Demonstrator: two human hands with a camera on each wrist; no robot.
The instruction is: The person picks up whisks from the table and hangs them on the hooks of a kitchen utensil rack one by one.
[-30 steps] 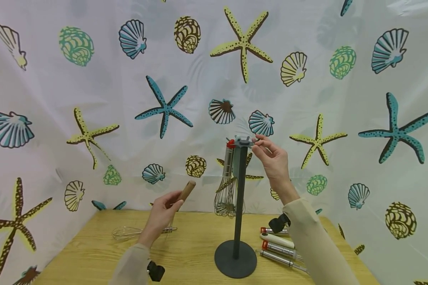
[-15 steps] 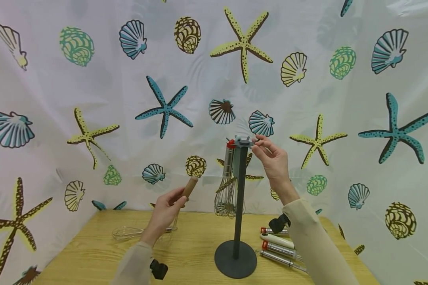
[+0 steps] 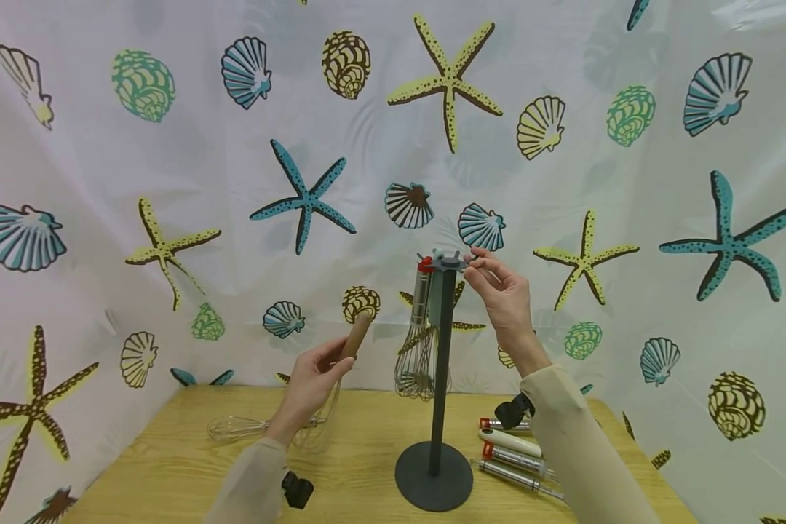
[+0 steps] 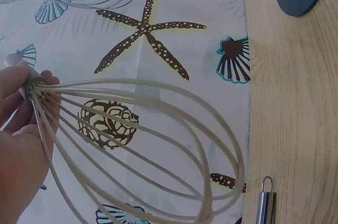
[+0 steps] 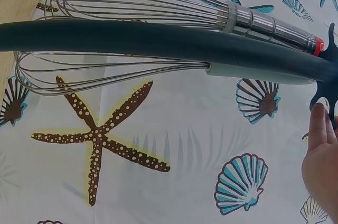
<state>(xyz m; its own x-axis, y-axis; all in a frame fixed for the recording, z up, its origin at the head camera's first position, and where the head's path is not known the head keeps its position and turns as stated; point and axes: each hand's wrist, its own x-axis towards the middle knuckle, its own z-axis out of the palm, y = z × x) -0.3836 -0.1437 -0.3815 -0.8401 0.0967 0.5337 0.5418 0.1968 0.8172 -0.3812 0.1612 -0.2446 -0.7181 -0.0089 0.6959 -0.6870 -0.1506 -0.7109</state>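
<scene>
My left hand (image 3: pixel 308 382) holds a whisk by its wooden handle (image 3: pixel 356 336), the handle tilted up and the wire loops downward. In the left wrist view the whisk's pale wires (image 4: pixel 158 102) spread below the fingers. At the top of a dark upright stand (image 3: pixel 440 364), my right hand (image 3: pixel 504 302) pinches one arm of the hook rack (image 3: pixel 447 263). Two whisks hang from that rack. One has a metal handle with a red end (image 5: pixel 269 25), the other a pale green handle (image 5: pixel 253 73). The thumb is partly hidden in the right wrist view.
The stand's round base (image 3: pixel 434 480) sits on the wooden table (image 3: pixel 360 466). A metal whisk (image 3: pixel 236 428) lies at the left. Several handled utensils (image 3: pixel 514 458) lie right of the base, partly behind my right sleeve. A shell-patterned curtain (image 3: pixel 367 145) backs the table.
My left hand has moved up and to the right with the wooden-handled whisk, nearer the stand. The right hand keeps its place at the rack.
</scene>
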